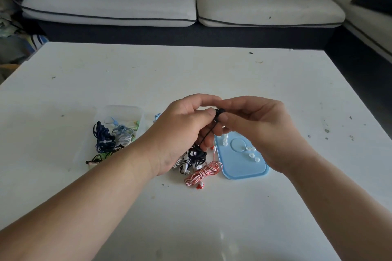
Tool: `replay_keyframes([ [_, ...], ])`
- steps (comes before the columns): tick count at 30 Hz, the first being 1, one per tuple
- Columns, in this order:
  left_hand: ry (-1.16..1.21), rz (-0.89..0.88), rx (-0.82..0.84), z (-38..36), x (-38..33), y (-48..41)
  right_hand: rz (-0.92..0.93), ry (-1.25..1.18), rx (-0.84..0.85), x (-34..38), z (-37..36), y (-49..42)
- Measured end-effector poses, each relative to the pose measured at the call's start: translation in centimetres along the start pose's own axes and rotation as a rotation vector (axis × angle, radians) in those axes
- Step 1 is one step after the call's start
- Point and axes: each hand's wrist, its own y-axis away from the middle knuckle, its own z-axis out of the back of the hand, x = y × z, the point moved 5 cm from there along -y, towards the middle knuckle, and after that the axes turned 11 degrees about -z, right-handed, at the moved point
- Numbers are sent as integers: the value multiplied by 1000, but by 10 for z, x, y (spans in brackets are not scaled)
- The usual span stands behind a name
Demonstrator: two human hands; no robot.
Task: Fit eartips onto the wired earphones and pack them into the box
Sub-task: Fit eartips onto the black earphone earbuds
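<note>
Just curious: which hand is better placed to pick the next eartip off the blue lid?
Probably the right hand: both pinch the black earphone, but it sits just above the blue lid where the clear eartips lie; the left hand is off to the side.

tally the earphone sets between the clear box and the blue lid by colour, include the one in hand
black earphones, pinched by left hand and right hand: 1
black-and-white striped earphones: 1
red-and-white striped earphones: 1
light blue earphones, mostly hidden behind the left hand: 1
total: 4
</note>
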Motion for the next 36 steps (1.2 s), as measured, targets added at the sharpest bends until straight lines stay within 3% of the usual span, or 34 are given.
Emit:
replay_keyframes([
  [15, 39, 28, 0, -2, 3, 1, 20, -23, -39, -3, -8, 3],
  [30, 88, 21, -28, -1, 1, 0, -203, -315, 13, -18, -7, -7],
  [36, 190, 4, -89, 0, -5, -2, -328, -263, 17, -29, -9, -9],
])
